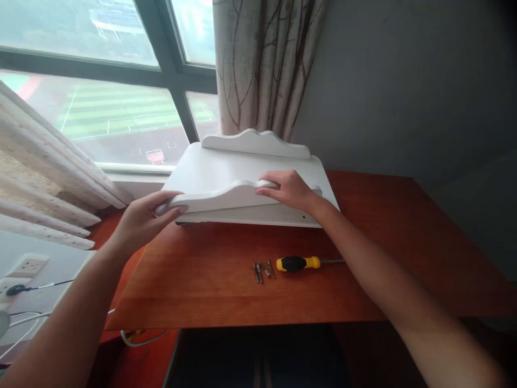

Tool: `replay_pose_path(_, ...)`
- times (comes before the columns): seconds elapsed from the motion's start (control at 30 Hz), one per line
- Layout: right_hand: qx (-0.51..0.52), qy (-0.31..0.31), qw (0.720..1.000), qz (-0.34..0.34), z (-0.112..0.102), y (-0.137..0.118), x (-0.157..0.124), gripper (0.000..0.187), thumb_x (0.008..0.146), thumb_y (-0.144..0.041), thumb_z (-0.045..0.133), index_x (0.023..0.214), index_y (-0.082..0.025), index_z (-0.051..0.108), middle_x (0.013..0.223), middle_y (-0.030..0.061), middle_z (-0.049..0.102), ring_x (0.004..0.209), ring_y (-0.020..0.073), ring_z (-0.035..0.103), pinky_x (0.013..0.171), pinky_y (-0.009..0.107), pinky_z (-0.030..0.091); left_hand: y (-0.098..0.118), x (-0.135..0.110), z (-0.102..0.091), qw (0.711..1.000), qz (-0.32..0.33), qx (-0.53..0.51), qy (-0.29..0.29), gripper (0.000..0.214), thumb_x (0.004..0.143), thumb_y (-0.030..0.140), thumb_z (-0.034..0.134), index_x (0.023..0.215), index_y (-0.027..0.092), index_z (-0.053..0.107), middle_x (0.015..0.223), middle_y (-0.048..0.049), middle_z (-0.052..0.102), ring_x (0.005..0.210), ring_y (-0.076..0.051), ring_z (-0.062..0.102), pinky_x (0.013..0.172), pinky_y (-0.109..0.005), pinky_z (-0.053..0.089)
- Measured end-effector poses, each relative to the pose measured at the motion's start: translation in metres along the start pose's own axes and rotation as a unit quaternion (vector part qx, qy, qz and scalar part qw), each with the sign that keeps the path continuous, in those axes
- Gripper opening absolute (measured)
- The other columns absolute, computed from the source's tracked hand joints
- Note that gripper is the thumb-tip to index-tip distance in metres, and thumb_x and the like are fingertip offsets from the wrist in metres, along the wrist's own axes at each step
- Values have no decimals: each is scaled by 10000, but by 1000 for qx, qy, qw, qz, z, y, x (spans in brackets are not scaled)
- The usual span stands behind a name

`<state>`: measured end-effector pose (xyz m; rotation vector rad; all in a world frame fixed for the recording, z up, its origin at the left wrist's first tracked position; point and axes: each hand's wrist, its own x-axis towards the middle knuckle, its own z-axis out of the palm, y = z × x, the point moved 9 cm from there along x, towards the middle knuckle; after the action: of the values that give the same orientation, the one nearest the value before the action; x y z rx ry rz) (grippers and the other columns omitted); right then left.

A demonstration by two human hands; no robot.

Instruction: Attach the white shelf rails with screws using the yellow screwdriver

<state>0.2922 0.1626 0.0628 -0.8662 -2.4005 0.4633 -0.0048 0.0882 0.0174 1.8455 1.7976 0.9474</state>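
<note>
A white wavy-edged board (220,198) lies along the near side of a white panel (234,168). My left hand (151,215) is closed around the board's left end, thumb below and fingers on top. Further right, my right hand (288,188) pinches its upper edge near the raised middle. A second white wavy-edged board (254,142) stands along the panel's far side, with neither hand on it. Several screws (260,270) lie in front of the panel, beside a yellow and black screwdriver (297,263) whose shaft runs behind my right forearm.
The reddish-brown wooden table (194,296) has its front edge towards me. A window (121,118) and patterned curtains (266,64) stand behind. At the lower left are a wall socket (30,267) and cables (28,318). Something dark sits below the table edge.
</note>
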Motion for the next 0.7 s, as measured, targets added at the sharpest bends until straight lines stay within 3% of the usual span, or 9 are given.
replay_pose_path(0.2, 29, 11, 999, 14, -1, 6, 4, 430, 898, -578, 594, 1004, -179, 711, 940, 47, 723, 828, 176, 631, 758, 272, 398, -5, -4, -6, 998, -24, -34, 56, 590, 724, 588, 772, 1119, 153, 731, 1006, -28, 739, 864, -209, 622, 865, -343, 532)
replay_pose_path(0.4, 35, 34, 998, 26, -9, 5, 5, 404, 894, -554, 605, 1008, -181, 709, 979, 48, 727, 879, 193, 639, 793, 276, 405, -18, -5, -8, 992, -55, -86, 77, 740, 671, 624, 806, 1189, 104, 715, 1062, -95, 753, 875, -230, 659, 902, -394, 544)
replay_pose_path(0.57, 39, 39, 998, 22, -18, -3, 7, 393, 884, -543, 623, 1008, -179, 706, 942, 38, 718, 858, 185, 629, 807, 283, 403, -3, -2, -9, 984, -51, -164, 51, 684, 698, 548, 833, 1186, 88, 699, 1131, -117, 733, 952, -230, 653, 960, -414, 521)
replay_pose_path(0.7, 52, 55, 996, 45, -30, -3, 16, 332, 875, -492, 633, 997, -188, 688, 991, 36, 706, 889, 176, 601, 823, 288, 404, 15, 16, -12, 983, -49, -175, 15, 678, 734, 552, 808, 1238, 124, 653, 1145, -109, 729, 930, -213, 655, 864, -374, 538)
